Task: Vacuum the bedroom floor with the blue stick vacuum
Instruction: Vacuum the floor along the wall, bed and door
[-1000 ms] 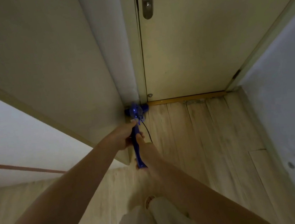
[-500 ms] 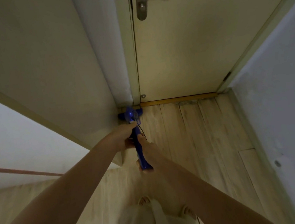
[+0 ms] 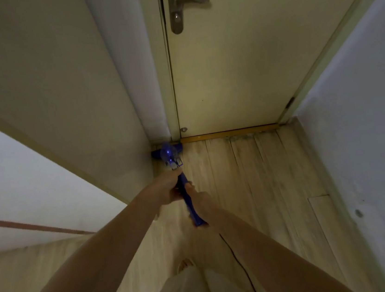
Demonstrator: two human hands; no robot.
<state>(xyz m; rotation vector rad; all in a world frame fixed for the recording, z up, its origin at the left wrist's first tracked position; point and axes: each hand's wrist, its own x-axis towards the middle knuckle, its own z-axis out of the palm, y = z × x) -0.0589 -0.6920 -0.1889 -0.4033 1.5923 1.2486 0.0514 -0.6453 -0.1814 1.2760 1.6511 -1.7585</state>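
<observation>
The blue stick vacuum [image 3: 184, 190] stands almost upright below me, seen end-on. Its floor head [image 3: 156, 154] sits in the corner where the left cabinet side meets the door frame. My left hand [image 3: 166, 189] grips the upper part of the blue handle. Just below it, my right hand [image 3: 199, 200] grips the handle's lower end. A thin black cord [image 3: 237, 259] hangs from the handle past my right forearm.
A closed pale door [image 3: 237, 67] with a metal lever handle [image 3: 183, 3] stands ahead. A tall cabinet side [image 3: 57, 77] is on the left and a white wall [image 3: 366, 124] on the right. Worn wooden floorboards [image 3: 262, 173] lie between. My foot [image 3: 185, 264] shows below.
The floor head has slid a little left into the corner by the door frame. Both hands keep their hold on the handle.
</observation>
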